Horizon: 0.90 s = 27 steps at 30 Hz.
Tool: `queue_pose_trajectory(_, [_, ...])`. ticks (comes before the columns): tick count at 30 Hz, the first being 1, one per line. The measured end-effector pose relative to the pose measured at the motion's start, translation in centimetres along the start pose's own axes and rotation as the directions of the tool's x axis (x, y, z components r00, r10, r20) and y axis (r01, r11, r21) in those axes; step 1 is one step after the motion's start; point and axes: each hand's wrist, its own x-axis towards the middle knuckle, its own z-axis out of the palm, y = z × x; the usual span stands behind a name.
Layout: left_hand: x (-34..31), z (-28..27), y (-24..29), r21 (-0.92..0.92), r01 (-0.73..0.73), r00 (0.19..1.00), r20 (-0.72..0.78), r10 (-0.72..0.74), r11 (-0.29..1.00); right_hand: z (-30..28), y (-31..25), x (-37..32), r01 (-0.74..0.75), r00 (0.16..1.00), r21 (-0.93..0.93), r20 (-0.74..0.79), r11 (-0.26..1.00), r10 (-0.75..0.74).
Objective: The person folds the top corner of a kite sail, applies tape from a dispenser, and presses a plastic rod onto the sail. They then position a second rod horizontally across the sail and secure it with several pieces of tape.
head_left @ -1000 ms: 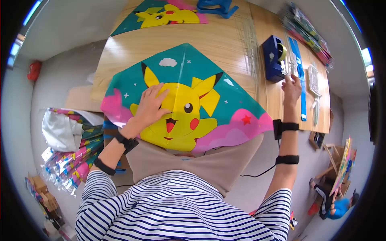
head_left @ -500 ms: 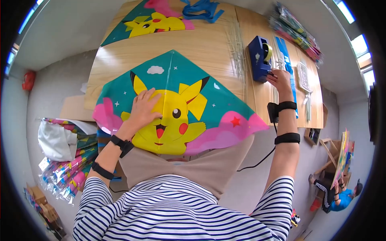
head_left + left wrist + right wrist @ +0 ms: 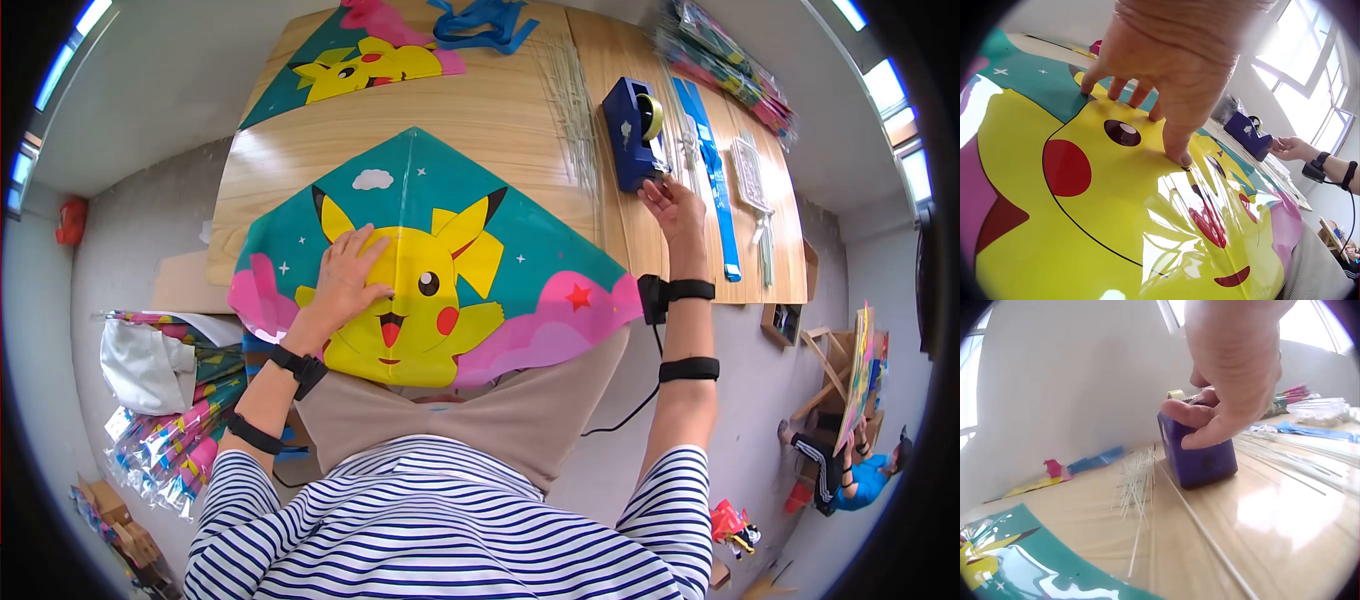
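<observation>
A printed kite sheet (image 3: 470,270) with a yellow cartoon character on teal and pink lies at the table's near edge, its lower part over the person's lap. My left hand (image 3: 348,280) rests on it with fingers spread, the fingertips pressing the yellow head in the left wrist view. A blue tape dispenser (image 3: 632,140) with a yellowish roll (image 3: 650,117) stands to the right. My right hand (image 3: 675,210) is at its near end, thumb and forefinger pinching the tape end by the cutting edge; the fingers partly hide the tape in the right wrist view.
Thin white rods (image 3: 568,120) lie left of the dispenser, blue strips (image 3: 710,160) and a clear plastic box (image 3: 748,172) right of it. Another kite sheet (image 3: 340,75) and blue ribbon (image 3: 480,28) lie at the back. Packaged kites (image 3: 185,430) hang at the left; another person (image 3: 865,475) sits far right.
My right hand has come to the dispenser's near end, bringing its fingers to the tape. My left hand has stayed on the kite sheet. The head view has shifted slightly.
</observation>
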Motion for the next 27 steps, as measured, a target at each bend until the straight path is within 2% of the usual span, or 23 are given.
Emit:
queue_pose_trajectory(3, [0.0, 0.0, 0.1, 0.008, 0.008, 1.0, 0.008, -0.008, 1.0, -2.2, 1.8, 0.4, -0.054, 0.998, 0.23, -0.014, 0.972, 0.058])
queue_pose_trajectory(5, [0.0, 0.0, 0.1, 0.01, 0.005, 1.0, 0.011, -0.005, 1.0, -4.1, 2.9, 1.2, -0.084, 0.99, 0.435, -0.063, 0.897, 0.123])
queue_pose_trajectory(8, [0.0, -0.1, 0.2, 0.01, 0.003, 1.0, 0.013, -0.003, 1.0, -2.3, 2.0, -0.7, -0.167, 0.977, 0.419, -0.052, 0.892, 0.207])
queue_pose_trajectory(15, [0.0, -0.4, 0.5, 0.017, 0.025, 0.999, 0.033, -0.025, 1.0, 0.1, 2.8, 1.8, -0.088, 0.979, 0.321, -0.147, 0.943, 0.142])
queue_pose_trajectory(21, [-0.2, -0.1, 0.2, 0.019, 0.011, 1.0, 0.02, -0.011, 1.0, -0.9, 3.1, 3.2, 0.05, 0.992, 0.257, -0.128, 0.965, -0.017])
queue_pose_trajectory(27, [-0.3, -0.2, 0.3, 0.018, 0.017, 1.0, 0.025, -0.017, 1.0, 0.8, 2.9, 1.2, 0.044, 0.979, 0.204, -0.203, 0.978, -0.002])
